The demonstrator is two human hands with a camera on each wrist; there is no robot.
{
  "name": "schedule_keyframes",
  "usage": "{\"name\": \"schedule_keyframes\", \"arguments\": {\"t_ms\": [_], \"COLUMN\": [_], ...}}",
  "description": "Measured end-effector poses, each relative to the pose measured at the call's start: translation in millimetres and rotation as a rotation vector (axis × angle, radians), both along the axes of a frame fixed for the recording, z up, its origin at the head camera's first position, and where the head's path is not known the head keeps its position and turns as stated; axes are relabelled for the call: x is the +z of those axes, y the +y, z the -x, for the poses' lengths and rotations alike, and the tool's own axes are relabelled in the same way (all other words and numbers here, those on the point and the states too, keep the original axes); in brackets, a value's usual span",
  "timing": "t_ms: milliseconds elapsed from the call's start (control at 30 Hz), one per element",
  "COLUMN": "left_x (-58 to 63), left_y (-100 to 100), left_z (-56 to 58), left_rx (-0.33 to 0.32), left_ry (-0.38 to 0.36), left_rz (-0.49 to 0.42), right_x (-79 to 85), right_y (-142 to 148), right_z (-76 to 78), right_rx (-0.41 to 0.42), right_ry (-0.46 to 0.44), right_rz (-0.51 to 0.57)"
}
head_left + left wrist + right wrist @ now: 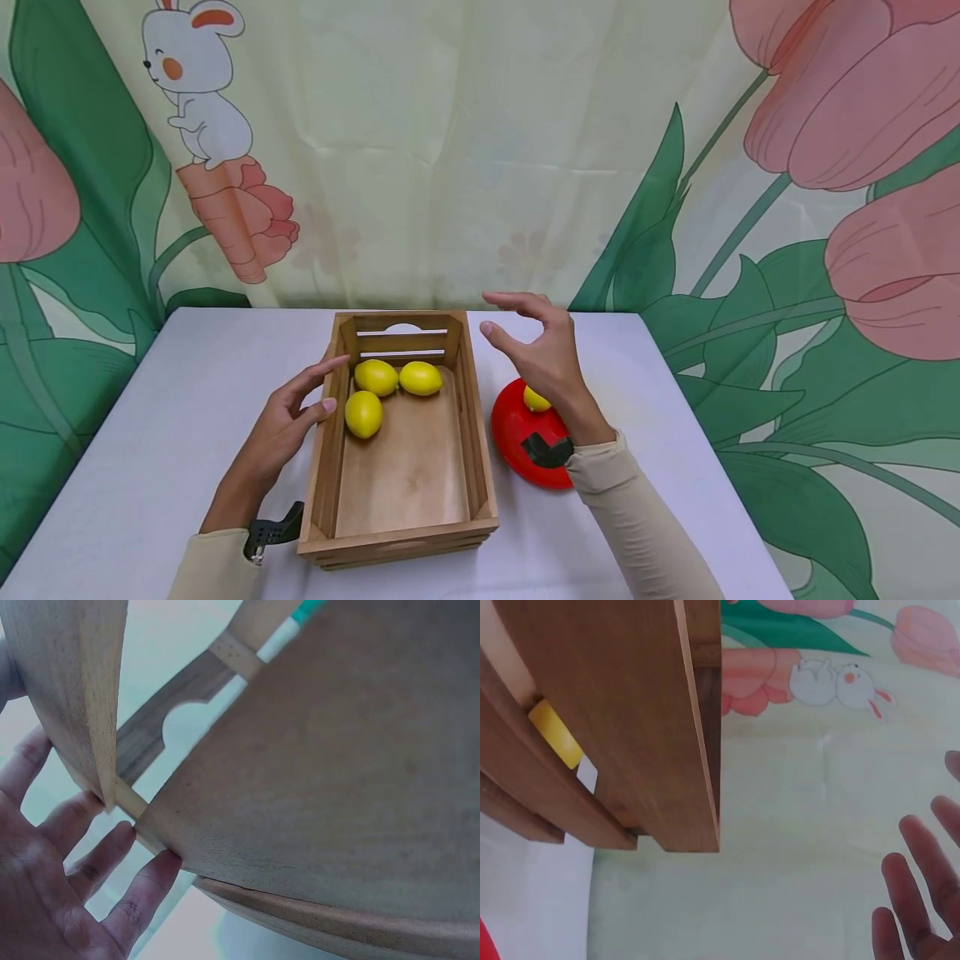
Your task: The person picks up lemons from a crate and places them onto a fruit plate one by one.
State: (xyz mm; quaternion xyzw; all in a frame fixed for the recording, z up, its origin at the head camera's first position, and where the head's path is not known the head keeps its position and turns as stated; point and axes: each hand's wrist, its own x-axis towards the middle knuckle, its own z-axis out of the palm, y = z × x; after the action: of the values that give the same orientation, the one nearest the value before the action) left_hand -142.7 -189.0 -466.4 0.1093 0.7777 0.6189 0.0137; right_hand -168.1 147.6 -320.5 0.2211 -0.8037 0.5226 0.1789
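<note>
1. brown slatted wooden crate [408, 487], on the white-covered table [195, 400]: it contains two yellow oval lemons [420, 378], side by side toward the far end, and a third yellow oval lemon [363, 415] nearer, by the left wall.
2. round red plate [504, 433], just right of the crate: a fourth yellow lemon [536, 401], partly hidden, lies on its far part; whether others are concealed there cannot be told.
3. left hand [281, 421]: fingers spread and slightly bent, tips touching the crate's left wall, apparently to steady it.
4. right hand [543, 354]: raised above the plate's far side, thumb and forefinger well parted, holding nothing.
5. progress, as judged from this arrangement: three of four visible lemons are in the crate; the one on the plate appears left to move.
</note>
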Motion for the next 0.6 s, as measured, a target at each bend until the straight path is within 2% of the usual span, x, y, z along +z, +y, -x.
{"name": "schedule_keyframes", "arguments": {"t_ms": [600], "left_x": [1.6], "left_y": [0], "left_z": [0.9], "left_rx": [-0.002], "left_ry": [-0.006], "left_rz": [-0.01], "right_x": [-0.2], "right_y": [-22], "right_z": [2.8], "right_rx": [0.051], "right_ry": [-0.025], "right_rz": [0.028]}}
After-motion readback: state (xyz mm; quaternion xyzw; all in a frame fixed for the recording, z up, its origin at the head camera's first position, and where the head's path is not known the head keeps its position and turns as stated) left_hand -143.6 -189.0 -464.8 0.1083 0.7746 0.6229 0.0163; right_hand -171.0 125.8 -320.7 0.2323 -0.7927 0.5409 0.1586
